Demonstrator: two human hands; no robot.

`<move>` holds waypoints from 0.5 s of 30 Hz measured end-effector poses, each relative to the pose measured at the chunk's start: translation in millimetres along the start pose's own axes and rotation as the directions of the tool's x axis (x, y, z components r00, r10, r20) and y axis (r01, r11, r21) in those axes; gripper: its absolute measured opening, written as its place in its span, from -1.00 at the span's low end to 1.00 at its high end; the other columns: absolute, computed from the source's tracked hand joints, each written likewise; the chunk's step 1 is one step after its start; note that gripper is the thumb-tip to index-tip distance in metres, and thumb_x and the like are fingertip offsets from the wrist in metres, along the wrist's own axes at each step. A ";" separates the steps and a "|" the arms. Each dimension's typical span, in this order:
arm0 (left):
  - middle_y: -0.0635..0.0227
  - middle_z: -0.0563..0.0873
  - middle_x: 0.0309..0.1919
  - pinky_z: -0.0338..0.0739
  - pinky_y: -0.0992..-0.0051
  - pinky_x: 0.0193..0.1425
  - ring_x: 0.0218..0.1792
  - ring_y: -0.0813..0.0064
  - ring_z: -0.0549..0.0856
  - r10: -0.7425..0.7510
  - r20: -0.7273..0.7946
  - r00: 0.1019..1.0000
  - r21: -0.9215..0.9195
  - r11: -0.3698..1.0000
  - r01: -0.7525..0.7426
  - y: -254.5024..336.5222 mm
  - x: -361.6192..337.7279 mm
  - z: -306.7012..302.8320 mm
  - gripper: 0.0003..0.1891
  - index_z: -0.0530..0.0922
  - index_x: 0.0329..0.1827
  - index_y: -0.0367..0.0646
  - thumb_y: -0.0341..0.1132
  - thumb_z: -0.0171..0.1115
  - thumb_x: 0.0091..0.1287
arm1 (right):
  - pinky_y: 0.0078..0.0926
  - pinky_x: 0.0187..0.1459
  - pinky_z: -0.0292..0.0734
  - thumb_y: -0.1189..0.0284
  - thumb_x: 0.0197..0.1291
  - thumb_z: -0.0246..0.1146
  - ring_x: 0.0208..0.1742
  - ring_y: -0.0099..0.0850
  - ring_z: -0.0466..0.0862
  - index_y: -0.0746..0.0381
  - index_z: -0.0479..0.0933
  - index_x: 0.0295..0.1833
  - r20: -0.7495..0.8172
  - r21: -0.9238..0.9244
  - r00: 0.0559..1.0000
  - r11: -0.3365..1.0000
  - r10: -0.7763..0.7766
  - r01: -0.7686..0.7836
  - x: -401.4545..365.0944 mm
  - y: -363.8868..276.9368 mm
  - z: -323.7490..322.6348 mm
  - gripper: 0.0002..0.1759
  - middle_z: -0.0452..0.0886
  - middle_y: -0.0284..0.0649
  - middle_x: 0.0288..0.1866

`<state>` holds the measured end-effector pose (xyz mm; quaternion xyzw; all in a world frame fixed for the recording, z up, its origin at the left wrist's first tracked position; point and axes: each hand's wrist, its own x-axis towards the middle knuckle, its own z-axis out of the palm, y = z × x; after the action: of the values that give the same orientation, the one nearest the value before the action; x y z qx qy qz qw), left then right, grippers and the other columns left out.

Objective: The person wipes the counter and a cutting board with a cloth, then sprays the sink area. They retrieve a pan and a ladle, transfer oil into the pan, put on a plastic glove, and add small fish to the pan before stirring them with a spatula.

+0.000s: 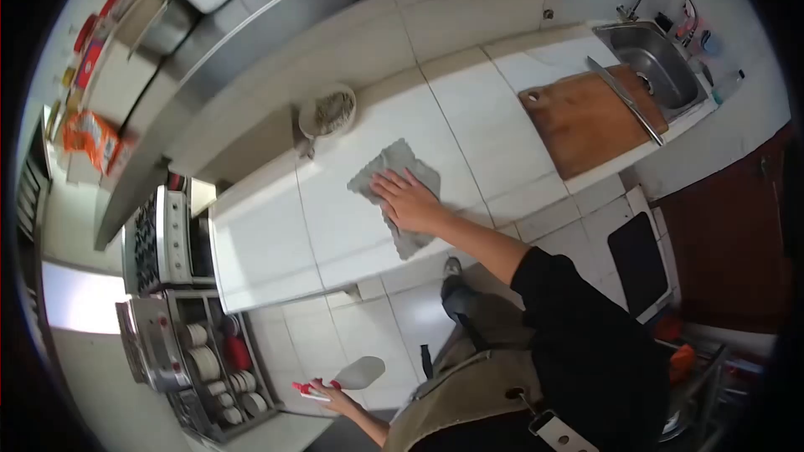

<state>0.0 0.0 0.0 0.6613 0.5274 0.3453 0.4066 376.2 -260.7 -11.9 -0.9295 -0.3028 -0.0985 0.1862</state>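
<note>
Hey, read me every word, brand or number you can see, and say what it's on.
No text can be read.
Orange bag: markings too blurred.
Pink pack: too small and blurred.
Stove: any panel markings too small.
Spray bottle: none discernible.

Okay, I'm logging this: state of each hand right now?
Left hand: closed around a spray bottle.
Right hand: open, pressed flat on the gray cloth.

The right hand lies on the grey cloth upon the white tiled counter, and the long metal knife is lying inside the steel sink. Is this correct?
Not the knife's place: the head view shows the long metal knife on the brown wooden cutting board, not inside the steel sink. The right hand does lie on the grey cloth upon the white tiled counter.
</note>
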 end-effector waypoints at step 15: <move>0.33 0.52 -0.27 0.33 0.63 -0.52 -0.42 0.61 0.44 -0.117 -0.223 0.968 -0.222 0.973 0.067 -61.2 -112.5 -93.1 -0.56 0.35 0.13 -0.27 -0.10 0.06 0.38 | -0.04 0.43 -0.18 0.24 0.36 -0.18 0.51 -0.23 -0.03 0.20 0.03 0.44 -0.076 -0.186 0.829 0.809 0.554 -0.557 -112.8 121.8 -74.8 -0.42 -0.03 -0.20 0.51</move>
<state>-131.1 -87.0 -18.3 0.5434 0.5620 0.4560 0.4253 354.1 -441.5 -12.0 -0.9903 -0.0050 -0.0782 0.1150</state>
